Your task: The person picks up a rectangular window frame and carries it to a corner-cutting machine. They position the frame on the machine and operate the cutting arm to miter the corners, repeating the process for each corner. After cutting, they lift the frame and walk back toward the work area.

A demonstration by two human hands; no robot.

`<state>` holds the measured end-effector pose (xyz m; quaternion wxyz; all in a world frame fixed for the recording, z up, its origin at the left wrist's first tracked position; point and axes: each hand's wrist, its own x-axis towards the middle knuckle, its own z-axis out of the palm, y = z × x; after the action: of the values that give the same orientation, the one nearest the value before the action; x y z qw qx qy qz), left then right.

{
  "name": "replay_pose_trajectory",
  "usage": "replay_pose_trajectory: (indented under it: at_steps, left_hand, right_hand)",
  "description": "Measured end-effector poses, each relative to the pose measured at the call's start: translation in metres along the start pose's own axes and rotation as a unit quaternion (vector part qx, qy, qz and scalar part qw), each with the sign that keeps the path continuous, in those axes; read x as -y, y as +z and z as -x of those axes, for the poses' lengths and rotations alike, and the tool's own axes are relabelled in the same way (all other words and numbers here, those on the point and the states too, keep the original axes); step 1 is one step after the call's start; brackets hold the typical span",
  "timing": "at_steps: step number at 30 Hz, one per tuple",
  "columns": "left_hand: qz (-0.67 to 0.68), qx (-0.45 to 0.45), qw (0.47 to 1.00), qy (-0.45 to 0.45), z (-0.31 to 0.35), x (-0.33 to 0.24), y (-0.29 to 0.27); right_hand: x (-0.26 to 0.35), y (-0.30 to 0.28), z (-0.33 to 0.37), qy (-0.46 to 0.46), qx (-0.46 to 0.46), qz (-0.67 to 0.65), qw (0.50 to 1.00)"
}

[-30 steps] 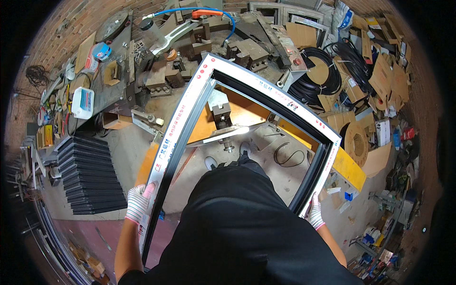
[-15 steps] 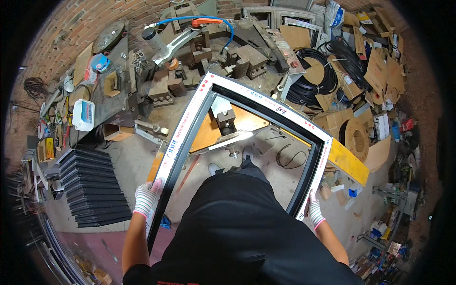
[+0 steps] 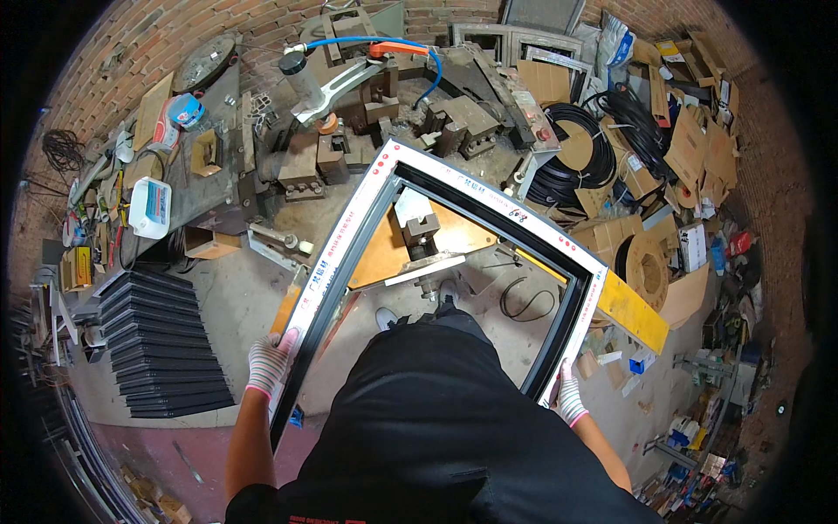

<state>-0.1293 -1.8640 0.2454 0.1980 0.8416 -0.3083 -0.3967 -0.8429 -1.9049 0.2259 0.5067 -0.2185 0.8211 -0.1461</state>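
Observation:
A large rectangular window frame (image 3: 347,225), dark grey profile with white protective film, spans the space in front of my body. Its far corner reaches over the edge of the machine. My left hand (image 3: 271,362), in a striped glove, grips the left side of the frame, thumb on top of the film. On the opposite side my right hand (image 3: 568,395), gloved alike, holds the frame's lower right part, its fingers partly hidden beneath. Through the opening shows an orange-yellow plate (image 3: 454,234) with a metal block (image 3: 422,229) on it.
A metal machine (image 3: 305,170) with an orange-handled air gun (image 3: 397,49) and blue hose lies ahead. Stacked dark profiles (image 3: 161,345) rest at left. A yellow beam (image 3: 635,316), black tubing coils (image 3: 559,170) and cardboard (image 3: 690,157) fill the right.
The frame's far corner sits slightly farther right and lower in the picture, and the view has shifted a little. Both hands keep their hold on the frame.

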Motion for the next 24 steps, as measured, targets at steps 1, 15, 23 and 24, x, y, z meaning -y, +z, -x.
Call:
replay_pose_trajectory:
  at_steps: [1,15,23,24]
  left_hand:
    - [0.007,0.000,1.000,-0.009,0.002,-0.004,0.000]
    - [0.040,-0.114,0.993,-0.018,0.020,-0.034,0.011]
    - [-0.293,-0.220,0.921,0.137,0.100,0.004,0.025]
    - [-0.327,-0.220,0.915,0.088,0.113,0.015,0.023]
  right_hand:
    - [0.000,0.000,-0.001,-0.005,0.006,0.012,1.000]
    - [-0.009,-0.007,-0.020,0.005,0.039,0.070,0.997]
    - [-0.004,-0.007,-0.011,0.011,0.032,0.038,0.999]
    - [-0.001,-0.012,-0.011,0.030,0.053,0.043,0.997]
